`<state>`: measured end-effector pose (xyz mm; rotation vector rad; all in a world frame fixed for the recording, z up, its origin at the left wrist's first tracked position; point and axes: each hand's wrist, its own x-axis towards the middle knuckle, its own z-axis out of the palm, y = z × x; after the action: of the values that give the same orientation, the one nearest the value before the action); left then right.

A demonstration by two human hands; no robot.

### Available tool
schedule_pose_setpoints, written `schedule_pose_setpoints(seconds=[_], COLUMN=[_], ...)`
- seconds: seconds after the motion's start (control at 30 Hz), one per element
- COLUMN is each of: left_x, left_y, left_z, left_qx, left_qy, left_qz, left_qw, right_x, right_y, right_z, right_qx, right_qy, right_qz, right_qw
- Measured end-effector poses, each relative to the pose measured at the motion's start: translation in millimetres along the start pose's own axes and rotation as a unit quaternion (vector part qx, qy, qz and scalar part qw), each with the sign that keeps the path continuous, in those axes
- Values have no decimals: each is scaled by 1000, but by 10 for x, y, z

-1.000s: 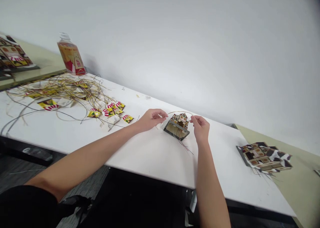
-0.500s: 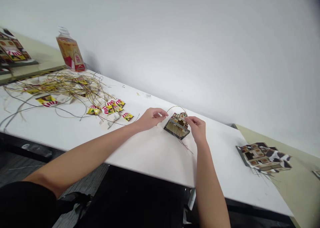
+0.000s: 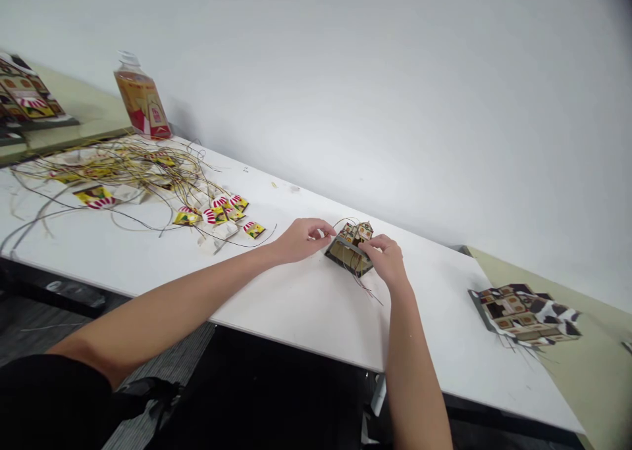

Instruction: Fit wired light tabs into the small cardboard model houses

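Note:
A small model house (image 3: 349, 256) lies tipped over on the white table, its dark base edge and hollow underside towards me. Thin wires (image 3: 368, 291) trail from that underside onto the tabletop. At the house's left, my left hand (image 3: 307, 238) pinches a thin wire that loops up over the back of the house. My right hand (image 3: 388, 259) is closed at the house's right side, thumb and fingertips on its edge by the base. What lies exactly under those right fingertips is hidden.
A tangle of yellow and dark wires (image 3: 143, 164) with small striped-awning shop-front pieces (image 3: 214, 214) covers the left of the table. Behind it stands a drink bottle (image 3: 143, 104). Other model houses are at the far left (image 3: 29, 98) and right (image 3: 526, 312). A wall runs behind.
My right hand has shifted slightly down and left along the house, towards its base. My left fingers have come closer to the house's left edge, and the wire loop has changed shape.

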<state>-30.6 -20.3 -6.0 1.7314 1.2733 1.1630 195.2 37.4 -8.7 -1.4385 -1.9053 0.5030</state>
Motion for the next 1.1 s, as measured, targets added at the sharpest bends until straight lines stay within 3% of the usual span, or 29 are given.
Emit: schedule_pose_setpoints(seconds=[0.13, 0.23, 0.4, 0.7, 0.87, 1.1], left_x=[-6, -10, 13, 11, 16, 20], left_y=[13, 13, -36, -53, -61, -75], left_z=[0, 2, 11, -10, -13, -7], left_qx=[-1, -4, 1, -12, -9, 40], left_qy=[-4, -7, -15, -15, -5, 10], left_qz=[-2, -3, -13, -6, -14, 10], left_qw=[1000, 1000, 1000, 1000, 1000, 999], right_x=[-21, -21, -2, -2, -19, -48], right_y=[-29, -21, 17, 17, 4, -44], right_z=[-26, -22, -7, -28, -59, -69], right_qx=[-57, -47, -31, 51, 4, -33], right_qy=[28, 70, 87, 24, -30, 112], right_qz=[-33, -49, -54, -32, -52, -140], right_qw=[997, 995, 994, 998, 998, 983])
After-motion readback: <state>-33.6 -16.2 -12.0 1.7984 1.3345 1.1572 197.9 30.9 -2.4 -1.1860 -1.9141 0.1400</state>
